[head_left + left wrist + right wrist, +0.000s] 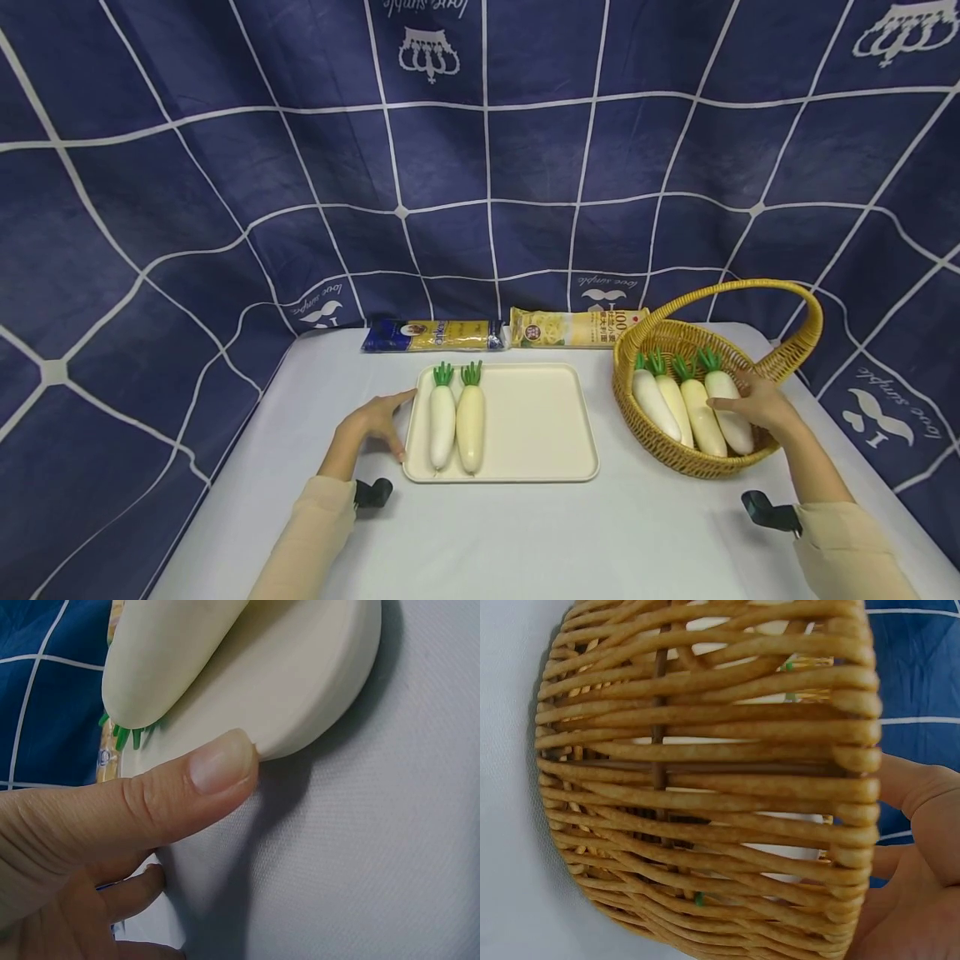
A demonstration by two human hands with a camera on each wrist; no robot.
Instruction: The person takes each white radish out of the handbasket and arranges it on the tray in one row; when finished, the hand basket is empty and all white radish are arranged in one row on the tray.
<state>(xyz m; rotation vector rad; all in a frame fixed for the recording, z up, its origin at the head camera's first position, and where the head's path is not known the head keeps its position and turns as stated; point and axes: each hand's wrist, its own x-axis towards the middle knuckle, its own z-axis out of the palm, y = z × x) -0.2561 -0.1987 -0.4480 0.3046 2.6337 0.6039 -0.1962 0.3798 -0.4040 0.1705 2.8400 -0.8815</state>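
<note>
Head view: a tray [536, 421] sits on the desk [525, 533]. Two radishes [442, 425] lie side by side along its 9 o'clock side, leaves toward 12. Left hand [372, 419] touches the tray rim at 9 o'clock, thumb and fingers spread apart. A wicker basket [701, 467] stands at the tray's 3 o'clock, containing four radishes [671, 404]. Right hand [761, 407] extends over the basket's 3 o'clock rim, thumb at the rightmost radish [735, 433]; grip closure cannot be determined. Two packets [450, 335] lie at the tray's 12 o'clock.
</note>
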